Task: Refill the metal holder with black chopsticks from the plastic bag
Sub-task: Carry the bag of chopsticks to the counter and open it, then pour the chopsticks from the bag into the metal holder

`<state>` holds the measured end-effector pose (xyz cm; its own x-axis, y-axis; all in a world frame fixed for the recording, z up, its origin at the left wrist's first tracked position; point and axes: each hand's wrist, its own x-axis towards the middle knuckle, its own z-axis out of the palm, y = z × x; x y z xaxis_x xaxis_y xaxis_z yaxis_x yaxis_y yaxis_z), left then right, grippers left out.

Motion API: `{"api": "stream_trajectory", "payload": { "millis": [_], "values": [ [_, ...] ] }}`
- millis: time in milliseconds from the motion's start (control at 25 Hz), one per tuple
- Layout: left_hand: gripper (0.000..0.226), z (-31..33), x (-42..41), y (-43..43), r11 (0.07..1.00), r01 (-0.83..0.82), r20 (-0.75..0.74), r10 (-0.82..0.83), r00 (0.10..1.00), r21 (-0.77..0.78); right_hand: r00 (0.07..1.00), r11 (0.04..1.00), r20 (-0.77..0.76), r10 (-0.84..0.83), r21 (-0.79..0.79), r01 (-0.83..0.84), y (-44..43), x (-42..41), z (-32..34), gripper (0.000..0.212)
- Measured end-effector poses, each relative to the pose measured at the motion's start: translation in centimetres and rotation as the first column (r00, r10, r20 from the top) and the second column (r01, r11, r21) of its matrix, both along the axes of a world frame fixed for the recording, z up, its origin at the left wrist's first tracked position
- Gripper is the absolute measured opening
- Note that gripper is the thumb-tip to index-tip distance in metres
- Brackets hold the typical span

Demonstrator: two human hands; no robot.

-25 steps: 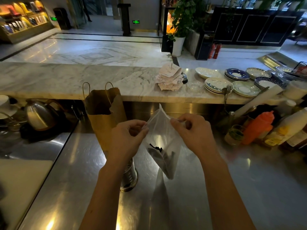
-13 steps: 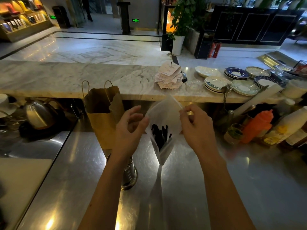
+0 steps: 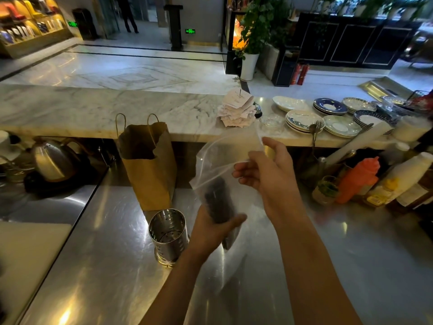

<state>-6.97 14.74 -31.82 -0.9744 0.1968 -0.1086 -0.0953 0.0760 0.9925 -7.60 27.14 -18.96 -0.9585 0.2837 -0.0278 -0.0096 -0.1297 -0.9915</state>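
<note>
A clear plastic bag (image 3: 218, 158) hangs above the steel counter with a bundle of black chopsticks (image 3: 219, 200) inside it. My left hand (image 3: 214, 227) grips the bundle through the lower part of the bag, thumb across the front. My right hand (image 3: 264, 170) pinches the bag's open top edge, higher and to the right. The perforated metal holder (image 3: 167, 233) stands upright on the counter just left of my left wrist, and looks empty inside.
A brown paper bag (image 3: 147, 165) stands behind the holder. A steel kettle (image 3: 50, 160) sits at far left, a white board (image 3: 25, 252) at near left. Stacked plates (image 3: 304, 120) and a receipt spike (image 3: 236, 106) are on the marble ledge; sauce bottles (image 3: 358, 179) crowd the right.
My left hand let go of the bag's top and dropped to grip the chopstick bundle from below. My right hand kept the top edge. The holder, earlier hidden behind my left wrist, now shows fully.
</note>
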Motion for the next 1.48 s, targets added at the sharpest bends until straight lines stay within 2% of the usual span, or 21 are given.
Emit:
{"api": "stream_trajectory", "payload": {
  "millis": [40, 120, 200, 240, 320, 400, 520, 560, 640, 680, 800, 840, 920, 960, 1080, 1120, 1200, 1280, 1360, 1400, 1480],
  "values": [
    [0.04, 0.0, 0.1, 0.3, 0.995, -0.077, 0.012, 0.077, 0.997, 0.061, 0.999, 0.999, -0.008, 0.045, -0.019, -0.045, -0.1, 0.2, 0.2, 0.036],
    [0.049, -0.1, -0.1, -0.1, 0.977, -0.126, 0.081, 0.114, 0.99, 0.172, 0.997, 0.997, -0.028, 0.068, 0.038, -0.067, 0.1, 0.5, 0.1, 0.035],
    [0.063, -0.3, -0.5, -1.1, 0.95, -0.097, 0.156, 0.052, 0.986, 0.296, 0.999, 0.959, -0.031, -0.012, 0.281, 0.02, 1.5, 0.1, -1.0, 0.04],
    [0.063, -0.5, -0.8, -1.8, 0.932, -0.068, 0.184, 0.002, 0.983, 0.357, 0.999, 0.906, -0.009, -0.032, 0.422, 0.033, 2.1, -0.1, -1.6, 0.046],
    [0.058, -0.8, -0.8, -3.0, 0.886, -0.001, 0.229, -0.119, 0.966, 0.463, 0.993, 0.807, 0.122, 0.001, 0.586, -0.073, 2.9, 0.1, -2.9, 0.058],
    [0.056, -1.1, -0.7, -3.5, 0.854, 0.025, 0.277, -0.197, 0.941, 0.52, 0.979, 0.786, 0.198, 0.04, 0.599, -0.153, 3.4, 0.5, -4.1, 0.046],
    [0.06, -2.0, -0.7, -3.7, 0.783, -0.043, 0.332, -0.213, 0.919, 0.621, 0.984, 0.817, 0.123, 0.132, 0.548, -0.178, 3.2, 0.8, -3.5, 0.013],
    [0.067, -2.4, -0.8, -3.6, 0.741, -0.065, 0.333, -0.219, 0.917, 0.668, 0.982, 0.809, 0.093, 0.165, 0.556, -0.189, 2.7, 0.9, -3.0, 0.009],
    [0.086, -3.0, -1.0, -3.4, 0.682, -0.102, 0.344, -0.229, 0.911, 0.725, 0.99, 0.724, 0.063, 0.13, 0.676, -0.138, 1.7, 0.9, -2.2, 0.007],
    [0.093, -3.1, -1.0, -3.3, 0.665, -0.117, 0.35, -0.228, 0.909, 0.738, 0.99, 0.673, 0.068, 0.121, 0.727, -0.132, 1.1, 1.0, -1.9, 0.007],
    [0.105, -3.6, -0.8, -3.1, 0.653, -0.154, 0.381, -0.221, 0.898, 0.742, 0.961, 0.596, 0.085, 0.263, 0.77, -0.23, -0.7, 1.6, -0.7, 0.005],
    [0.108, -3.5, -0.7, -3.1, 0.638, -0.169, 0.394, -0.229, 0.89, 0.751, 0.964, 0.591, 0.07, 0.257, 0.777, -0.215, -1.0, 1.6, -0.4, 0.006],
    [0.11, -3.5, -0.6, -3.3, 0.628, -0.208, 0.428, -0.221, 0.876, 0.75, 0.962, 0.649, 0.046, 0.268, 0.73, -0.216, -1.2, 1.5, -0.1, 0.006],
    [0.107, -3.3, -0.5, -3.5, 0.626, -0.202, 0.418, -0.219, 0.882, 0.754, 0.97, 0.658, 0.025, 0.24, 0.731, -0.182, -1.2, 1.3, -0.1, 0.005],
    [0.096, -2.9, -0.5, -3.5, 0.641, -0.173, 0.371, -0.188, 0.909, 0.748, 0.99, 0.553, -0.045, 0.135, 0.832, -0.038, -1.8, 0.9, -0.7, 0.006],
    [0.091, -2.8, -0.5, -3.5, 0.66, -0.188, 0.377, -0.155, 0.913, 0.727, 0.989, 0.555, -0.074, 0.131, 0.832, -0.011, -2.1, 0.8, -0.9, 0.007],
    [0.07, -2.8, -0.8, -3.6, 0.692, -0.253, 0.41, -0.068, 0.91, 0.677, 0.992, 0.624, -0.074, 0.102, 0.782, -0.006, -1.6, 0.6, -1.3, 0.011],
    [0.052, -2.9, -1.3, -4.2, 0.684, -0.308, 0.418, 0.004, 0.908, 0.662, 0.97, 0.643, 0.123, 0.208, 0.73, -0.23, 0.2, 0.2, -1.3, 0.019],
    [0.052, -3.0, -1.7, -4.9, 0.666, -0.335, 0.42, 0.037, 0.907, 0.666, 0.869, 0.517, 0.354, 0.347, 0.701, -0.492, 1.9, 0.6, -1.4, 0.022],
    [0.053, -3.1, -1.9, -5.2, 0.664, -0.351, 0.426, 0.054, 0.903, 0.66, 0.83, 0.48, 0.418, 0.369, 0.679, -0.555, 2.3, 0.9, -1.5, 0.02],
    [0.06, -3.3, -1.9, -5.1, 0.656, -0.377, 0.443, 0.071, 0.894, 0.654, 0.837, 0.504, 0.401, 0.372, 0.67, -0.546, 2.5, 1.4, -1.8, 0.012]
  ]
}}
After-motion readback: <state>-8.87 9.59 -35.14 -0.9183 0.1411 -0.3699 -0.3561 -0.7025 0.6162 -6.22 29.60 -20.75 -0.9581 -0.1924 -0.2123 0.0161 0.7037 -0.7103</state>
